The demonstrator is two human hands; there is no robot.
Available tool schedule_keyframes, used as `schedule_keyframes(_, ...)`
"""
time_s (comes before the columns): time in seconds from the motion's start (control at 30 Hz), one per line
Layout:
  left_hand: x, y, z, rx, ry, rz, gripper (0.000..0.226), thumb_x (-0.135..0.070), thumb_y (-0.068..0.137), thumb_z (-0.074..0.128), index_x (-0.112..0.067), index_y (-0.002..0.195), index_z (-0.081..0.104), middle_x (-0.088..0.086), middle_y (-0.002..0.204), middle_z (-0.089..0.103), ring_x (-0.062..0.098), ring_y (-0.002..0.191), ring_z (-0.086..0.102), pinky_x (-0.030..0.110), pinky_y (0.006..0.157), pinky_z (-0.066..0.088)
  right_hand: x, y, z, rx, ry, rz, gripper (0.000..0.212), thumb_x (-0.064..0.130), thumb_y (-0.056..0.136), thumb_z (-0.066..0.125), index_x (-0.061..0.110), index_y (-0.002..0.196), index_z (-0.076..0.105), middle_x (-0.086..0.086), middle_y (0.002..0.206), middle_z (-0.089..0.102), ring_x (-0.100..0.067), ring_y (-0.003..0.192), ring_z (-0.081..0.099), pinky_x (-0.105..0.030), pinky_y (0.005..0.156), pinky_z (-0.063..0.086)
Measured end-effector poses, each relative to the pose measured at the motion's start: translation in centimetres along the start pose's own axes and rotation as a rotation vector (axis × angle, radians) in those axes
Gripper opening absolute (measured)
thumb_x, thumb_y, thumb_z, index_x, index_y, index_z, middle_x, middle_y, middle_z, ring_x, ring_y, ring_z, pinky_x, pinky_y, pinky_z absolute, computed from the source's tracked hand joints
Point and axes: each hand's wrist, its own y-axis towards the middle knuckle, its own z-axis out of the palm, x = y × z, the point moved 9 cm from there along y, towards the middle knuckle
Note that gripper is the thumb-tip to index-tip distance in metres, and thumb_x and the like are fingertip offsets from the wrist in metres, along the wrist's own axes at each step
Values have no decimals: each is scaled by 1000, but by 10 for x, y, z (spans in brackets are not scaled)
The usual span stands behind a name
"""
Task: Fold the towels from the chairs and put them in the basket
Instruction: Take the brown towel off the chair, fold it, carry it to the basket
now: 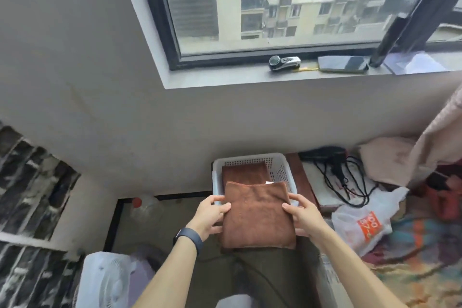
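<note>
- My left grip (pixel 211 215) grasps the left edge of a folded brown towel (pixel 258 217), thumb on top and fingers curled beneath.
- My right grip (pixel 303 216) grasps the right edge in the same way.
- The towel hangs flat between both grips, in the air. Its far edge overlaps the near rim of the white basket (pixel 280 170), and the rest is on my side of the basket.
- A second towel (pixel 243 174), also brown and folded, lies inside the basket towards its left wall.
- The basket sits close to the wall under the window (pixel 275 7).
- A black band (pixel 188 235) is on my left wrist.
- Right of the basket lie a tangled black cable (pixel 347 182) and a white bag (pixel 362 227) with an orange print.
- Left of the basket stands a clear bottle (pixel 145 205) with a red cap.
- A phone (pixel 350 64) lies on the sill (pixel 225 79).
</note>
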Motion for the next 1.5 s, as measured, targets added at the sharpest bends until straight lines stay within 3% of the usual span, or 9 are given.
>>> schedule_keyframes(0.3,-5,103,2,-96,18,-161,12,-12,96,61,-23,101,61,5,104,70,20,86,67,41,76,56,-3,110,10,-32,-125,162,26,21,95,66,32,117,66,-3,111,72,-24,97,72,-43,77,62)
schedule_keyframes(0.43,-12,146,-7,-178,-47,-154,25,-7,95,61,-17,118,61,9,111,68,24,91,68,36,69,58,13,158,20,-33,-177,146,22,19,98,63,30,118,62,6,109,67,-12,94,66,-27,64,57)
schedule_keyframes(0.53,-21,166,-10,-219,-71,-142,24,-7,98,57,-20,118,58,8,111,67,22,89,67,32,63,55,23,191,31,13,-171,150,25,24,101,59,32,125,58,0,112,69,-18,98,69,-34,70,59)
schedule_keyframes(0.7,-15,186,-16,-297,48,-150,27,-14,98,56,-21,124,56,5,120,64,24,98,66,49,88,57,17,222,37,23,-245,152,26,29,100,59,37,125,58,-1,115,70,-21,100,70,-37,75,59)
schedule_keyframes(0.93,-18,188,-14,-313,92,-120,27,-20,98,58,-22,124,53,3,115,64,21,100,65,47,95,54,12,224,37,30,-224,158,28,30,103,56,35,130,55,-2,117,66,-22,103,68,-41,82,61)
schedule_keyframes(1.13,-35,172,-8,-496,514,119,39,-36,96,57,-26,133,47,0,122,55,22,111,58,39,94,50,26,219,33,-99,-354,3,34,37,99,60,29,132,57,6,105,67,-16,99,66,-38,85,58)
schedule_keyframes(1.3,-61,159,41,-484,1126,580,61,-42,95,52,-23,151,37,3,159,31,22,147,27,43,118,27,45,190,47,-302,-740,-390,45,40,99,51,18,138,54,-2,140,55,-20,130,49,-36,110,41)
schedule_keyframes(1.4,-51,180,57,-357,1270,543,67,-47,97,41,-27,158,21,-2,166,7,19,154,2,48,123,8,41,187,89,-172,-1080,-605,53,39,101,45,20,151,44,-4,161,36,-22,149,29,-43,121,27)
schedule_keyframes(1.5,-42,199,53,-316,1287,465,67,-52,97,35,-30,158,15,-2,166,2,19,154,-1,49,124,4,22,210,102,-56,-1255,-566,59,46,104,33,29,160,22,0,169,13,-18,157,3,-51,126,12)
